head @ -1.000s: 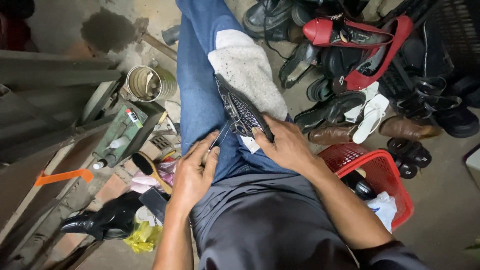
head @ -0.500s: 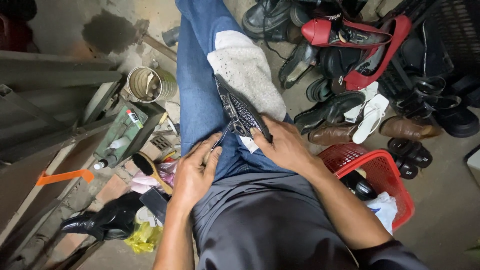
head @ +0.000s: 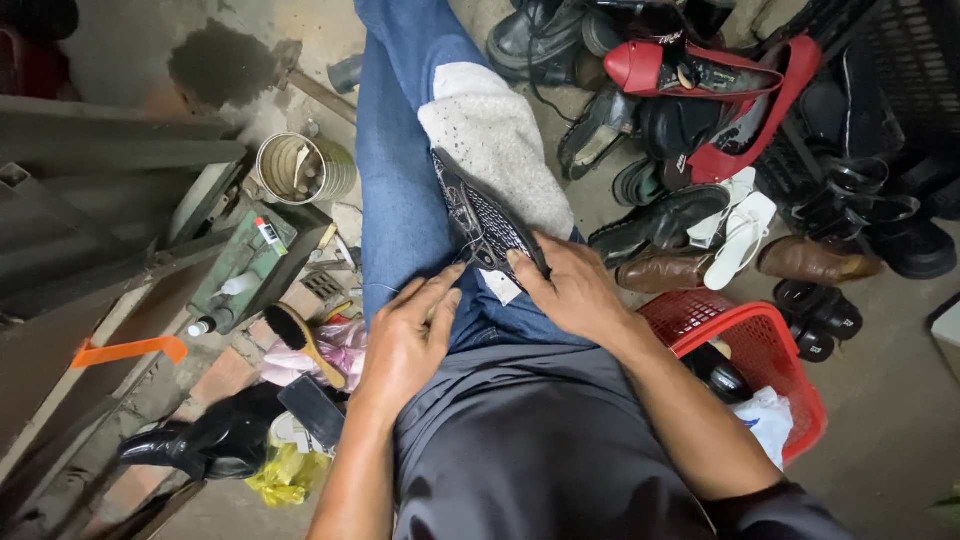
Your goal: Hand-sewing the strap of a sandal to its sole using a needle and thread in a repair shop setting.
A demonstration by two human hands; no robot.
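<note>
A dark patterned shoe (head: 478,215) lies on my lap over blue jeans, resting against a white speckled cloth (head: 498,140) on my knee. My right hand (head: 572,290) grips the shoe's near end, fingers curled over its edge by a small white tag (head: 499,285). My left hand (head: 412,335) rests on my thigh just left of the shoe, fingers together and pinched toward a thin thread running up to the shoe.
A heap of shoes and sandals (head: 720,150) fills the right side. A red plastic basket (head: 770,345) stands beside my right arm. On the left are a metal tin (head: 300,168), a green tool tray (head: 250,265), a brush (head: 300,345) and a black boot (head: 200,445).
My left hand has shifted slightly down and left along my thigh. The right hand stays on the shoe.
</note>
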